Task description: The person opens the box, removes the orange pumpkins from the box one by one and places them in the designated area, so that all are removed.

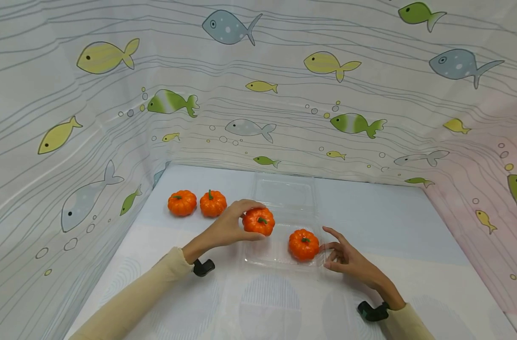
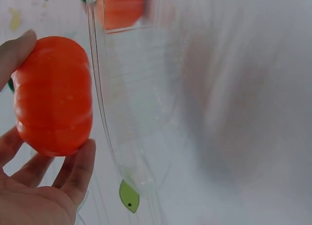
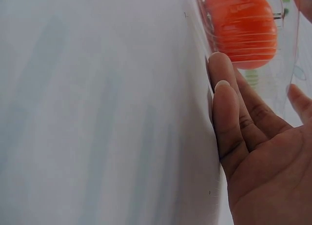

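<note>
My left hand [image 1: 232, 224] grips a small orange toy pumpkin [image 1: 258, 225] between thumb and fingers. It holds the pumpkin over the left side of a clear plastic clamshell box [image 1: 264, 255], whose lid [image 1: 285, 191] lies open toward the back. In the left wrist view, the held pumpkin [image 2: 53, 95] is beside the box wall, apart from it. Another pumpkin [image 1: 303, 245] sits in the right part of the box. My right hand [image 1: 347, 259] is at the box's right side, its fingers loosely bent and holding nothing; in the right wrist view the fingertips [image 3: 222, 69] are close against the clear wall.
Two more orange pumpkins, one farther left [image 1: 182, 203] and one nearer the box [image 1: 213, 203], stand on the pale tabletop [image 1: 377, 222]. A fish-print curtain [image 1: 292, 108] encloses the table at the back and sides.
</note>
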Demonstrator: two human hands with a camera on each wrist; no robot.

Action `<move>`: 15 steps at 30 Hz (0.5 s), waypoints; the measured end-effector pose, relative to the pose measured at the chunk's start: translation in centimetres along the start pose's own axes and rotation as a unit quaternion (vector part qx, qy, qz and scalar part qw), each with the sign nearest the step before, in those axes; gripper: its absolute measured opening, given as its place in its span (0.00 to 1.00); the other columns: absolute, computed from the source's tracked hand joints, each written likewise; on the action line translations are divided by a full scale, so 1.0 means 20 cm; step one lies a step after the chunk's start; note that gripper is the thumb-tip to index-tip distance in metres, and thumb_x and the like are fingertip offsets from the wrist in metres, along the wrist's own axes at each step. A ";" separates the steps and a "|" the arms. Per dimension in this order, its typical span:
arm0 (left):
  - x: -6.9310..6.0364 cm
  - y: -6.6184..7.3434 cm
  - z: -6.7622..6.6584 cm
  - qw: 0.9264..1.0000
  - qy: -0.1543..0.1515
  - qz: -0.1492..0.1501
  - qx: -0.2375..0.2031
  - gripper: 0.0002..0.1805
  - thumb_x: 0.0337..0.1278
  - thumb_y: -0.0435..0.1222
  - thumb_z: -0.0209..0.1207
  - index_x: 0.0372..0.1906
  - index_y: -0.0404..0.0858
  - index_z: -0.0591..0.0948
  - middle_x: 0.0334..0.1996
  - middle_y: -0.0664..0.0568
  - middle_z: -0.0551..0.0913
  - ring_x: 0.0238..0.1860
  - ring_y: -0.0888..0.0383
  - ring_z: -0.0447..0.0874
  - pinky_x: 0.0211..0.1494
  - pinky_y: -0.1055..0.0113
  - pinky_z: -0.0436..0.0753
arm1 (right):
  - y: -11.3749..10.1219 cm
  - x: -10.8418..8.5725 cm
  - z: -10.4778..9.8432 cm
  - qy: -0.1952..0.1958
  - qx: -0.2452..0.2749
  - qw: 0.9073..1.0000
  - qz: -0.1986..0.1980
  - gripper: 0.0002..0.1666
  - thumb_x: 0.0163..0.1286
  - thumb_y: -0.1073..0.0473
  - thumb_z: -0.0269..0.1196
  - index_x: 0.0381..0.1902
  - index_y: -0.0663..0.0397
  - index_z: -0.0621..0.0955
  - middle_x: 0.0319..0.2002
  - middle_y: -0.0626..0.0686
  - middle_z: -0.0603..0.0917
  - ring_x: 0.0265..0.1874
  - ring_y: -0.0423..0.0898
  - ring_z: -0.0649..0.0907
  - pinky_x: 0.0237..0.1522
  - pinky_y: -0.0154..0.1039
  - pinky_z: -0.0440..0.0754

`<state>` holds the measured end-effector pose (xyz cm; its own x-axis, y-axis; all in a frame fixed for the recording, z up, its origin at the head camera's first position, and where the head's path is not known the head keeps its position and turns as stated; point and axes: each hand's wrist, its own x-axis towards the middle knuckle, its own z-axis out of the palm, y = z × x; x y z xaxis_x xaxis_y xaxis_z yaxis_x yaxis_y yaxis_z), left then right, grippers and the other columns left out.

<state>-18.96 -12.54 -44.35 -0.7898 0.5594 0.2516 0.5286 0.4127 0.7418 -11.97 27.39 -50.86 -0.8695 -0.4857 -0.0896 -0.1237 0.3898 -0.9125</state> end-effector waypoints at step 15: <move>-0.13 -0.07 -0.10 0.999 0.036 -0.015 -0.016 0.38 0.47 0.51 0.80 0.66 0.53 0.78 0.64 0.63 0.76 0.61 0.61 0.76 0.59 0.56 0.79 | -0.01 0.00 0.00 -0.004 0.010 1.000 -0.007 0.54 0.72 0.64 0.67 0.84 0.46 0.47 0.60 0.66 0.78 0.39 0.52 0.84 0.37 0.36 0.84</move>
<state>-18.32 -16.02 -44.86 -0.8263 0.4936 0.2711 0.4942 0.4047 0.7694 -11.94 27.35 -50.74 -0.8640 -0.4971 -0.0796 -0.1264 0.3673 -0.9215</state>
